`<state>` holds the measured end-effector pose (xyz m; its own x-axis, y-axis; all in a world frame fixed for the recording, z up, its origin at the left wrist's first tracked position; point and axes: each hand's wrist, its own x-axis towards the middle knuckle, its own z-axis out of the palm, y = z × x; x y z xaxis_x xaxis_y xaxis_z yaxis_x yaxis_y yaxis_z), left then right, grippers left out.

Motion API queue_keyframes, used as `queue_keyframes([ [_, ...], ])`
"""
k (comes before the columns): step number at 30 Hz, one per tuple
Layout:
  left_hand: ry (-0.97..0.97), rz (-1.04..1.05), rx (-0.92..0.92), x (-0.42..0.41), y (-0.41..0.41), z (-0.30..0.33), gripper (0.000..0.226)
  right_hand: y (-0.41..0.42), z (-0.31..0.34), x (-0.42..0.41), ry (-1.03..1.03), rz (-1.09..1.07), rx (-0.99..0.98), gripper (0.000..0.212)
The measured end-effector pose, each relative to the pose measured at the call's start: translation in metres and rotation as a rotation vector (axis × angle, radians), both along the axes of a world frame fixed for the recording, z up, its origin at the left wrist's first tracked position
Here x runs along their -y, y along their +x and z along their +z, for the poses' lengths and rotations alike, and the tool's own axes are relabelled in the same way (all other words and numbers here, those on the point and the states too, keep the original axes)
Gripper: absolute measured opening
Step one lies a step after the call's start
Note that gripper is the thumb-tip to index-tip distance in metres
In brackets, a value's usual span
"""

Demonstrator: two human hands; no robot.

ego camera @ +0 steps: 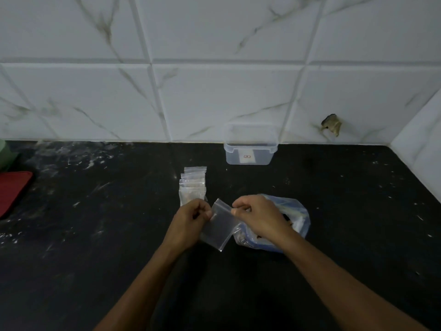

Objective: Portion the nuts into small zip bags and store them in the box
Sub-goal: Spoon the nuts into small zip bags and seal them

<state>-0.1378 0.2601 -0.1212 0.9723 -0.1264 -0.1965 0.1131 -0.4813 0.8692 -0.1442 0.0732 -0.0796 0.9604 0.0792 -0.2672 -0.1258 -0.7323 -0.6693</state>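
An empty small clear zip bag (220,226) is held above the dark counter between both hands. My left hand (191,220) pinches its left top edge and my right hand (257,218) pinches the right top corner. Under my right hand lies a larger bluish plastic bag of nuts (294,220), partly hidden by the wrist. A row of several filled small zip bags (192,185) lies overlapping just beyond my left hand. A clear plastic box (250,149) without a lid stands against the tiled wall.
A red flat object (13,191) and a pale green thing (6,154) sit at the counter's far left edge. The black counter (95,235) meets white marbled tiles behind and a side wall at the right. A chipped hole (331,124) marks the wall.
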Motion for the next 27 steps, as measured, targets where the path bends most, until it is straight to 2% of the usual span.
queue_keyframes([
  [6, -0.066, -0.084, 0.032, 0.041, 0.010, 0.008, 0.008, -0.010, 0.002, 0.034, -0.077, -0.039, -0.018, 0.018],
  [9, 0.036, 0.006, 0.161, 0.060, 0.004, 0.004, 0.006, -0.015, -0.002, 0.045, -0.066, -0.145, -0.013, 0.015],
  [11, 0.006, 0.052, 0.220, 0.073, -0.006, 0.005, 0.008, -0.020, -0.005, 0.049, 0.001, -0.236, -0.009, 0.013],
  [14, -0.089, -0.023, 0.098, 0.090, -0.018, 0.006, 0.024, -0.028, -0.011, 0.050, 0.079, -0.297, -0.011, 0.019],
  [17, -0.150, -0.044, -0.020, 0.099, -0.019, 0.007, 0.020, -0.033, -0.014, 0.048, 0.109, -0.284, -0.006, 0.021],
  [20, -0.127, -0.043, -0.013, 0.099, -0.018, 0.008, 0.017, -0.037, -0.010, 0.049, 0.174, -0.268, -0.060, 0.014],
  [24, -0.081, -0.130, 0.006, 0.097, -0.012, 0.016, 0.021, -0.037, -0.003, 0.049, 0.287, -0.318, -0.151, 0.018],
  [26, -0.023, -0.185, 0.028, 0.097, -0.008, 0.021, 0.020, -0.036, 0.000, 0.051, 0.237, -0.307, -0.120, 0.014],
  [27, 0.028, -0.208, 0.047, 0.097, -0.007, 0.025, 0.021, -0.035, 0.001, 0.053, 0.143, -0.285, -0.068, 0.014],
])
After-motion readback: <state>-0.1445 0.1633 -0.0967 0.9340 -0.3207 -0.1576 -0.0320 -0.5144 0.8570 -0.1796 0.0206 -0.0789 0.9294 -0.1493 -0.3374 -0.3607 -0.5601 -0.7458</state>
